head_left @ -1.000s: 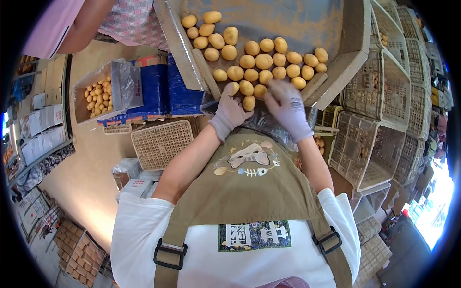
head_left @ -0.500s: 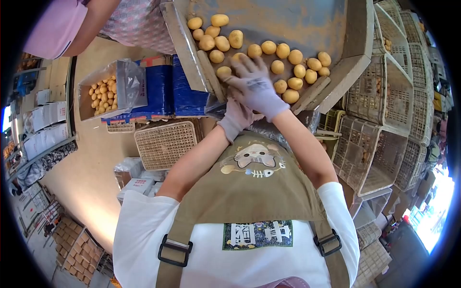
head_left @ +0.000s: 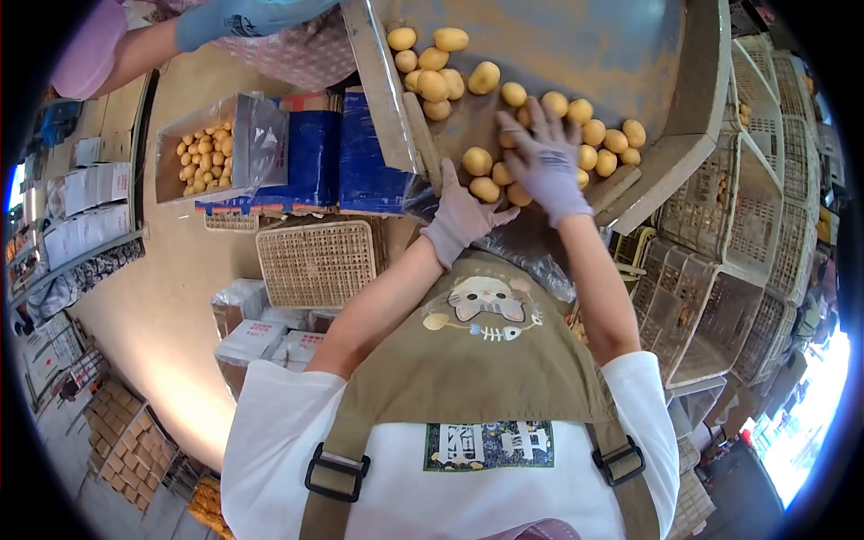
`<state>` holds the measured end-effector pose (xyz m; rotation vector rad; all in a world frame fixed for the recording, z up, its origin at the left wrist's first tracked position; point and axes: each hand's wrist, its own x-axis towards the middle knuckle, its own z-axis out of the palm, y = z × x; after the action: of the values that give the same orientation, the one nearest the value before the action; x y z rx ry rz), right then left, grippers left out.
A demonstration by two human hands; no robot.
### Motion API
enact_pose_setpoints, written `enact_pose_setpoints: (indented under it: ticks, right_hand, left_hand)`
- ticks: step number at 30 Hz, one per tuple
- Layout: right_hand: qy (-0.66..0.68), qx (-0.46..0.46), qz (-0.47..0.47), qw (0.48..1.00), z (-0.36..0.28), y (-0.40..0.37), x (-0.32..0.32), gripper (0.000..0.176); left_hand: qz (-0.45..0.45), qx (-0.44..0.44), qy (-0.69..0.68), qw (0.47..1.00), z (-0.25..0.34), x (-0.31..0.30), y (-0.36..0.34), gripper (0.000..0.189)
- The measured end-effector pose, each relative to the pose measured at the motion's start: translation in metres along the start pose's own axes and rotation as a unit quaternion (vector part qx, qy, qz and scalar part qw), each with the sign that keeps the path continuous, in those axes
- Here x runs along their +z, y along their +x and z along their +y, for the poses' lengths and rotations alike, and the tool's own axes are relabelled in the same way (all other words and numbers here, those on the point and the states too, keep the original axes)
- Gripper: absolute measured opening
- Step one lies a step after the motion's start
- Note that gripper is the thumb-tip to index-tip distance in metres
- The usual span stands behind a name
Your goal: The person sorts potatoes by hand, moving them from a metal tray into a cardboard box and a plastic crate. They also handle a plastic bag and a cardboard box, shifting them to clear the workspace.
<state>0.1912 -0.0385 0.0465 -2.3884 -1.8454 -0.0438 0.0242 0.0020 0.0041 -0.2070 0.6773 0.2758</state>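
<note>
Small round yellow potatoes [head_left: 484,77] lie scattered in a wide tray [head_left: 576,36] with grey-brown side walls. My right hand [head_left: 545,166], in a pale glove, is spread palm down over several of them near the tray's front opening; its fingers are apart and touch potatoes. My left hand [head_left: 461,214], gloved too, is at the left side of that opening with thumb and fingers apart and nothing visible in it. Two or three potatoes [head_left: 479,162] lie between my hands. Clear plastic [head_left: 531,261] hangs below the opening, partly hidden by my hands.
At the upper left is a co-worker's blue-gloved hand [head_left: 243,20]. A plastic-lined box of potatoes [head_left: 205,160] stands left, beside blue-covered boxes [head_left: 315,153]. Below them is a woven-pattern crate [head_left: 317,263]. Stacked plastic crates [head_left: 711,216] line the right side.
My right hand has moved right across the potatoes, and my left hand has come apart from it and opened. Some potatoes now lie nearer the opening. The co-worker's gloved hand has come into view.
</note>
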Motion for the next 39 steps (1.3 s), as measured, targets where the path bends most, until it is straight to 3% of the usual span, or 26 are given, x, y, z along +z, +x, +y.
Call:
enact_pose_setpoints:
  ticks: [2,5,6,8,9,10,12,13,14,15,16,17,18,20,22,24,26,28,29,30,32,33,34,36,38,39]
  right_hand:
    - [0.008,0.021,0.047,0.999,0.011,-0.016,-0.018,0.052]
    - [0.0,0.092,-0.052,0.994,0.008,-0.007,-0.036,0.042]
    - [0.084,0.036,0.075,0.993,-0.002,0.005,-0.035,0.035]
    - [0.216,0.004,0.095,0.972,-0.041,0.039,-0.042,0.035]
    - [0.227,-0.016,0.077,0.971,-0.062,0.057,-0.045,0.038]
    - [0.239,-0.037,0.06,0.969,-0.078,0.074,-0.045,0.041]
    - [0.195,-0.041,0.015,0.98,-0.088,0.094,-0.015,0.043]
    - [0.172,-0.047,-0.008,0.984,-0.092,0.098,-0.007,0.044]
    - [0.279,-0.022,-0.001,0.96,-0.09,0.096,-0.001,0.044]
    - [0.383,0.003,0.006,0.924,-0.084,0.091,-0.001,0.044]
    - [0.588,0.074,-0.087,0.801,-0.077,0.082,-0.013,0.046]
    - [0.742,0.182,-0.141,0.63,-0.07,0.074,-0.025,0.049]
    - [0.846,0.204,-0.12,0.478,-0.062,0.06,-0.033,0.051]
    - [0.919,0.165,-0.113,0.339,-0.037,0.026,-0.029,0.052]
    - [0.931,0.2,-0.084,0.292,-0.027,0.0,-0.038,0.051]
    - [0.948,0.194,-0.065,0.245,-0.016,-0.023,-0.04,0.044]
    - [0.925,0.212,-0.006,0.315,-0.01,-0.044,-0.046,0.039]
    - [0.933,0.201,0.025,0.296,-0.004,-0.064,-0.061,0.039]
    - [0.916,0.206,0.056,0.339,-0.002,-0.076,-0.068,0.041]
    - [0.896,0.211,0.085,0.381,-0.001,-0.089,-0.076,0.044]
    - [0.725,0.25,0.152,0.624,0.01,-0.13,-0.094,0.051]
    - [0.633,0.278,0.187,0.698,0.011,-0.154,-0.103,0.048]
    - [0.456,0.248,0.195,0.832,0.027,-0.184,-0.1,0.046]
    - [0.244,0.275,0.136,0.92,0.044,-0.22,-0.11,0.042]
    - [-0.081,0.337,-0.079,0.935,0.063,-0.267,-0.095,0.039]
    - [-0.029,0.336,0.003,0.941,0.065,-0.267,-0.091,0.037]
  left_hand:
    - [-0.004,-0.015,-0.014,1.0,0.002,0.003,-0.001,0.1]
    - [-0.011,-0.029,-0.044,0.999,0.003,0.002,0.009,0.101]
    - [-0.026,-0.034,-0.049,0.998,0.004,0.004,0.01,0.101]
    - [-0.052,-0.045,-0.059,0.996,0.003,0.005,0.011,0.101]
    - [-0.148,-0.067,-0.098,0.982,0.004,-0.006,0.014,0.1]
    - [-0.18,-0.07,-0.131,0.972,0.007,-0.001,0.01,0.099]
    - [-0.338,-0.138,-0.236,0.901,0.011,-0.029,0.028,0.097]
    - [-0.252,-0.105,-0.205,0.94,0.01,-0.01,0.015,0.096]
    - [-0.164,-0.07,-0.172,0.969,0.007,0.01,0.0,0.095]
    - [-0.075,-0.034,-0.139,0.987,0.008,0.025,-0.009,0.094]
    - [-0.103,-0.036,-0.11,0.988,0.01,0.02,-0.008,0.094]
    - [-0.132,-0.041,-0.083,0.987,0.011,0.01,-0.003,0.094]
    - [-0.161,-0.049,-0.056,0.984,0.01,0.002,0.002,0.093]
    - [-0.143,-0.045,-0.032,0.988,0.01,-0.004,0.007,0.09]
    - [-0.102,-0.033,0.041,0.993,0.013,0.004,0.005,0.086]
    - [-0.126,-0.037,0.092,0.987,0.014,0.009,0.004,0.097]
    - [-0.143,-0.074,0.022,0.987,0.014,0.007,0.009,0.096]
    - [-0.18,-0.038,0.065,0.981,0.015,0.01,0.0,0.082]
    - [-0.187,-0.003,0.103,0.977,0.014,0.008,-0.002,0.08]
    - [-0.137,-0.049,0.034,0.989,0.016,0.012,-0.004,0.079]
    - [-0.112,-0.045,0.043,0.992,0.016,0.011,-0.003,0.084]
    - [-0.098,-0.044,0.045,0.993,0.014,0.009,-0.001,0.087]
    - [-0.094,-0.053,0.03,0.994,0.014,0.008,0.0,0.087]
    - [-0.087,-0.07,0.002,0.994,0.016,0.005,0.003,0.086]
    - [-0.074,-0.063,0.016,0.995,0.014,0.007,0.003,0.087]
    - [-0.044,-0.067,0.016,0.997,0.013,0.014,-0.001,0.087]
